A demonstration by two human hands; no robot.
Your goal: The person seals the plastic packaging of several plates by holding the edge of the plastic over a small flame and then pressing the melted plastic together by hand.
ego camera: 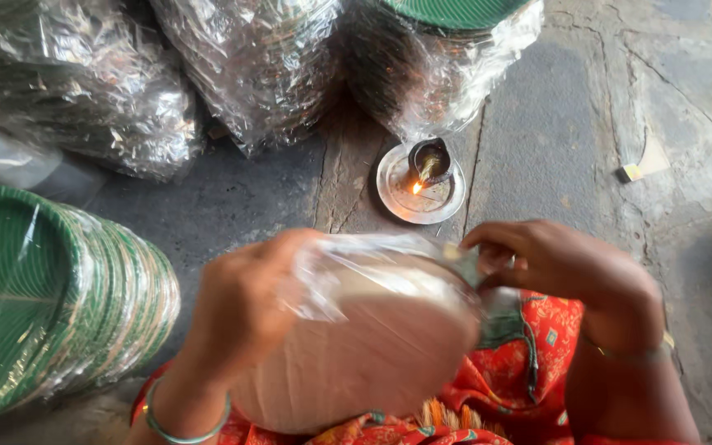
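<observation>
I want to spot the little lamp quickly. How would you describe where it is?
Find the wrapped stacks of plates along the top. On the stone floor just below them sits a round metal dish holding a small dark oil lamp. It alone has a burning flame.

Floor workshop: bagged plate stacks (pixel 257 66), stone floor (pixel 554 140)

Glossy clear plastic wrap (pixel 348 272) over matt paper plates (pixel 372 354); rough stone floor (pixel 554 140)
</observation>
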